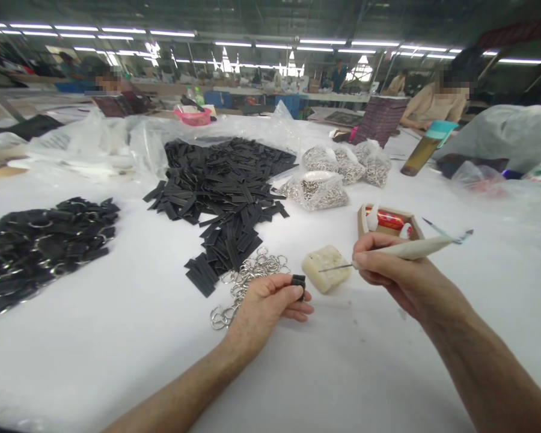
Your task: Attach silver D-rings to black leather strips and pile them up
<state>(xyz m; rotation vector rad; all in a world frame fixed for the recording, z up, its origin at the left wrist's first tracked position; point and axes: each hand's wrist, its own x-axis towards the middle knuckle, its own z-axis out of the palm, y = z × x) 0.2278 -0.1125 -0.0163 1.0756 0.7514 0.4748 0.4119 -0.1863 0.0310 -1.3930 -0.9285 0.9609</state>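
Observation:
My left hand (264, 304) pinches a small folded black strip (299, 282) between thumb and fingers. Whether a ring sits inside the fold is hidden. In my right hand (399, 273) is an awl-like tool (426, 248) with a pale, thick handle and a thin metal rod pointing left. Its tip crosses over a pale yellow block (327, 278); I cannot tell whether they touch. Loose metal rings (261, 263) lie just behind and left of my left hand. Beyond them spreads a big pile of flat black strips (225, 180).
At the left lies a heap of black strips with rings (45, 240). Clear bags of metal rings (318, 191) stand behind the block. A small open box (363, 225) holds a red tube. A teal-lidded bottle (426, 150) stands back right. Other people sit at tables beyond.

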